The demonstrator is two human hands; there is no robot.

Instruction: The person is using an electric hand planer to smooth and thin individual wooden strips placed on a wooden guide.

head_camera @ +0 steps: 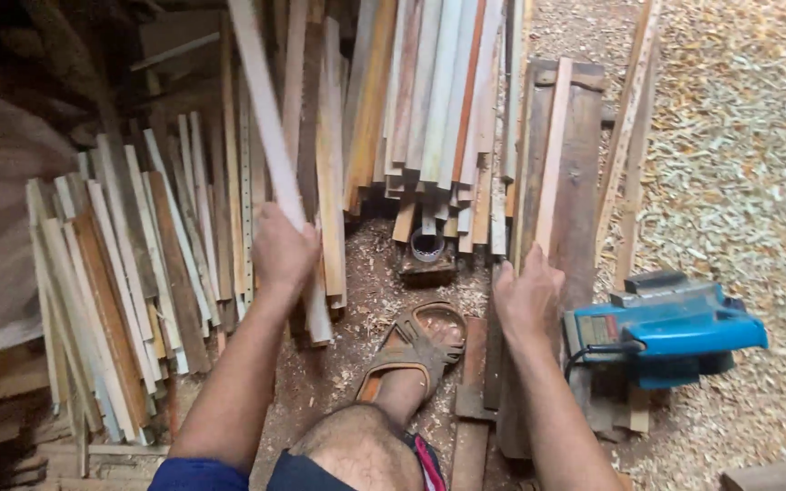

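L hand (282, 250) grips a slat (265, 118), R hand (527, 295) grasps a plank (549, 155); leaning stack (438, 100) may topple if bumped

The left hand (282, 253) closes around a long wooden slat (270, 127) that leans up and away among a stack of upright slats (129, 273) at the left. Behind, in the middle, a bundle of boards (429, 100) stands on end, and a small round can (426, 245) sits on the floor just before its foot. The right hand (527, 295) rests on a narrow strip (549, 164) leaning against a wide plank (579, 164). Right of that hand, an electric planer (670, 327) lies on low boards. Wood shavings (738, 164) cover the floor at the right. Between the two arms, a sandalled foot (415, 341) stands on the floor.
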